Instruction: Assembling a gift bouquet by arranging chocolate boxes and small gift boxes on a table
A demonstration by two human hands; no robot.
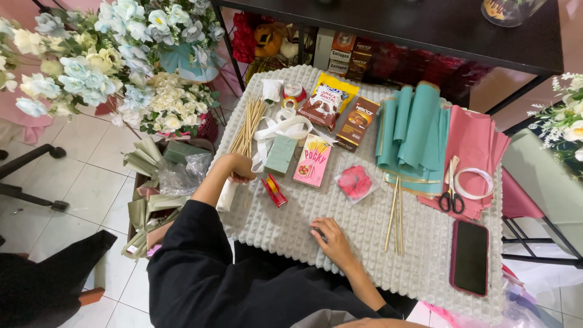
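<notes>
My left hand (237,168) is closed around the lower end of a bundle of wooden skewers (246,129) at the left edge of the table. Just below that hand lies a white paper roll (227,196). My right hand (331,241) rests palm down on the pale green bumpy mat (285,228) near the front edge, with its fingers loosely spread and nothing clearly in it. Three loose skewers (395,214) lie to its right. A red flower in a clear packet (355,183) lies just beyond it.
On the mat are a white ribbon (281,126), a green foam block (280,155), a pink snack box (312,161), teal paper rolls (413,130), pink sheets (483,143), scissors (450,195) and a phone (469,257). Artificial flowers (103,54) stand at the left.
</notes>
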